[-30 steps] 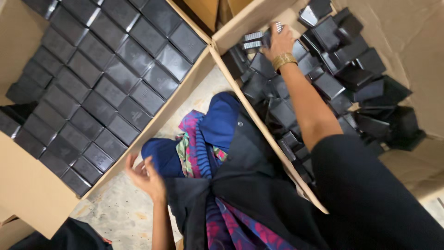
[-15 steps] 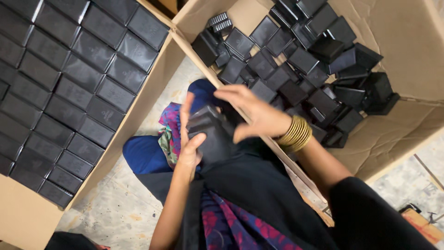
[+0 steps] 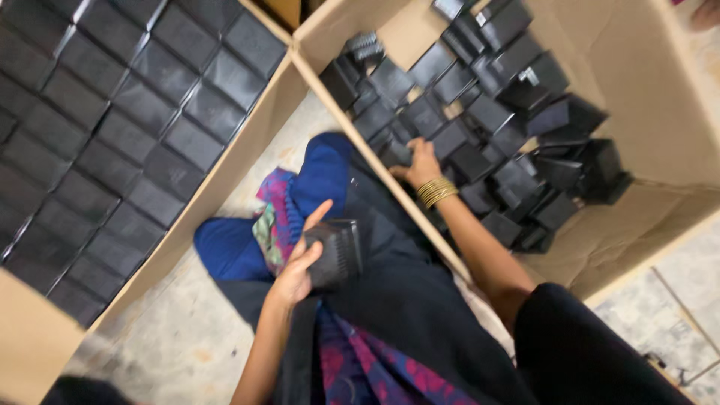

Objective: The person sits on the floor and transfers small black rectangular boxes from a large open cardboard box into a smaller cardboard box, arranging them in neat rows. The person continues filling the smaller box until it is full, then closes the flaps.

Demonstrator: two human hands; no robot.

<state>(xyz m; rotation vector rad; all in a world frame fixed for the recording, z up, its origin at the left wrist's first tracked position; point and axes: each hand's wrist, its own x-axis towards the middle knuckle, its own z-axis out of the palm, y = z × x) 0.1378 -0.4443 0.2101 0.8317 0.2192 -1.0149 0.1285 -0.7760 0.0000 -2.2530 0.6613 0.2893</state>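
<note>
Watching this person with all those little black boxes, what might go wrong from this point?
The left hand holds one black box loosely over the lap, so it might slip onto the floor. The right hand reaches into a jumbled pile in the right carton; pulling one out may topple neighbours. The neat rows in the left carton could be knocked askew.

The right hand [image 3: 420,161] has its fingertips sunk among the loose black boxes [image 3: 487,112], so whether it grips one cannot be told. The left hand [image 3: 300,262] covers the near side of the ribbed black box [image 3: 339,251] on the lap. The left cardboard carton [image 3: 225,187] of packed black boxes [image 3: 112,150] is cut off by the top and left edges; the right cardboard carton [image 3: 652,97] runs past the top and right. Motion blur softens everything.
</note>
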